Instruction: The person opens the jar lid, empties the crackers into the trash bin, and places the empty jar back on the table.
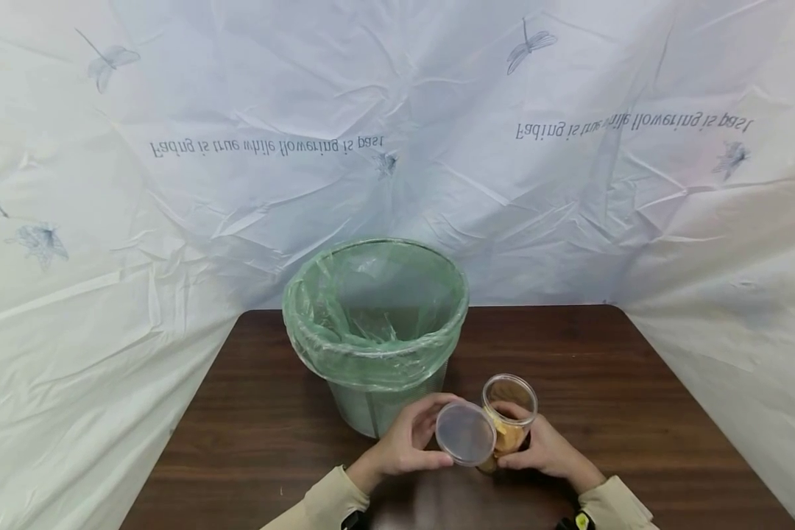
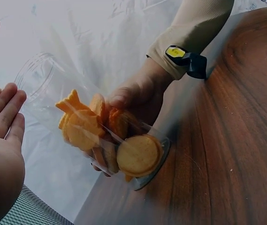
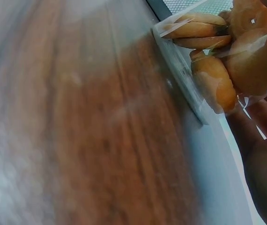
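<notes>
My right hand [image 1: 548, 449] grips a clear plastic jar [image 1: 511, 397], tilted, with its mouth uncovered. Golden biscuits [image 2: 84, 126], some round and some fish-shaped, lie in its lower part; in the right wrist view, more biscuits [image 3: 255, 61] show through the wall near the base. My left hand [image 1: 400, 442] pinches a round translucent lid [image 1: 466, 434] by its edge, just left of the jar and overlapping it in the head view. In the left wrist view the left hand [image 2: 2, 126] is beside the jar's mouth, and the lid is mostly out of frame.
A mesh waste bin [image 1: 371, 405] lined with a green plastic bag [image 1: 371, 368] stands behind and left of my hands. The brown wooden table [image 1: 603, 353] runs back to a white printed sheet [image 1: 437, 184] that surrounds it on the sides too.
</notes>
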